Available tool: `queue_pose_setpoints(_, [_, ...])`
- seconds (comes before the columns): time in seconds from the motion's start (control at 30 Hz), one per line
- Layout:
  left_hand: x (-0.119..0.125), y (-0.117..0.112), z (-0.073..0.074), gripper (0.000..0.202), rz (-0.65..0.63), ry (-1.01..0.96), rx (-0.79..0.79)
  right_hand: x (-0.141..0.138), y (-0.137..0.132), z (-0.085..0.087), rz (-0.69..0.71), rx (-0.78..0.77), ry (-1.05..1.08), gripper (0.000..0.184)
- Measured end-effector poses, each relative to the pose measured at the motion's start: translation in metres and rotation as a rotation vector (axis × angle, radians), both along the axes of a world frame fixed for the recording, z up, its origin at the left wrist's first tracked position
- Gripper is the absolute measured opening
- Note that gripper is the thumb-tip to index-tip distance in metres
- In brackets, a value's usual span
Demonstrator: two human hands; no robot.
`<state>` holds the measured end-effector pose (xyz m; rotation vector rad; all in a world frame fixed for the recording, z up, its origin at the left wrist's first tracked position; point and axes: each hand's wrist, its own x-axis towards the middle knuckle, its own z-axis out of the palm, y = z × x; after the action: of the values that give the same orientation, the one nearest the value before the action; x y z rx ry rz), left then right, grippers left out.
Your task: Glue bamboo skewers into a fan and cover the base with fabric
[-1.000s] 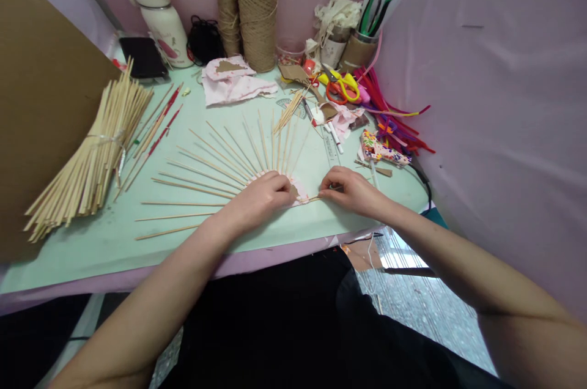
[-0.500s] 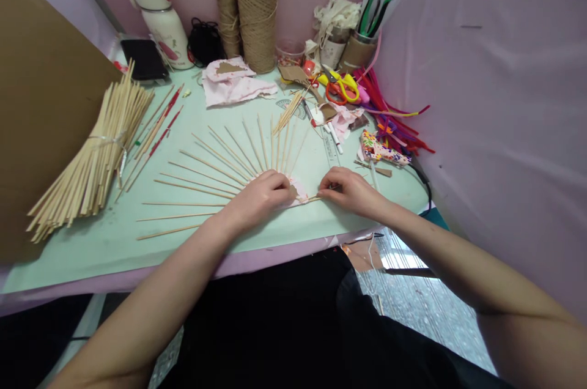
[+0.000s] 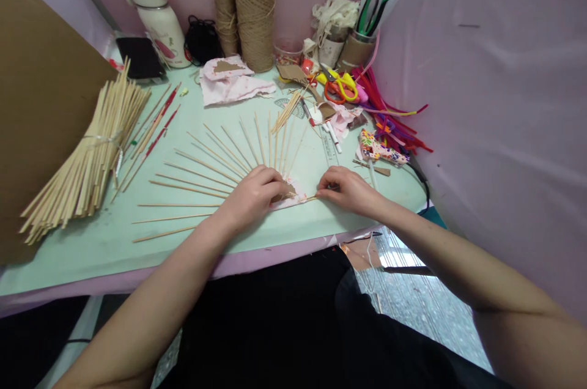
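stick fan (image 3: 299, 187) 1 | twine spools (image 3: 255, 22) 2 | bottle (image 3: 161, 28) 1 | protractor (image 3: 298, 111) 1

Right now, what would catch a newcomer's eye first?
First, the fan of sticks spread out mid-table, with the left hand over its base and the right hand pinching a thin stick at the base's right end. Then the thick bundle at far left and the bright red strands at back right.

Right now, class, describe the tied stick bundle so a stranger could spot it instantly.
On the pale green table, look left, beside the large brown board. A thick bundle of pale sticks lies there. Unlike the loose sticks nearby or the fanned sticks near the left hand, it is bound with a white tie.
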<state>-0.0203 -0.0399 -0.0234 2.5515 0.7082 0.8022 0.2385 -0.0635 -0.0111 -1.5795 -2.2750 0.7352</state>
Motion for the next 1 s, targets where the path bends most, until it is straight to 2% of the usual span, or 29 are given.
queue_pose_setpoints(0.17, [0.007, -0.003, 0.001, 0.020, -0.021, 0.081, -0.020, 0.000, 0.001, 0.000, 0.000, 0.000, -0.013, 0.010])
queue_pose_setpoints(0.37, [0.010, -0.003, 0.003, 0.020, 0.019, 0.126, -0.215, 0.001, 0.001, -0.001, 0.010, 0.012, -0.009, 0.010])
queue_pose_setpoints(0.67, [0.010, 0.003, -0.008, 0.023, -0.063, 0.132, -0.083, 0.001, 0.000, -0.002, 0.004, 0.007, 0.007, 0.010])
queue_pose_setpoints(0.8, [0.010, 0.000, -0.007, 0.024, -0.034, 0.123, -0.103, 0.001, 0.001, -0.001, 0.013, 0.003, 0.002, 0.009])
queue_pose_setpoints(1.0, [0.010, 0.000, -0.006, 0.026, -0.050, 0.114, -0.045, -0.002, 0.003, 0.001, -0.007, -0.020, 0.012, 0.009])
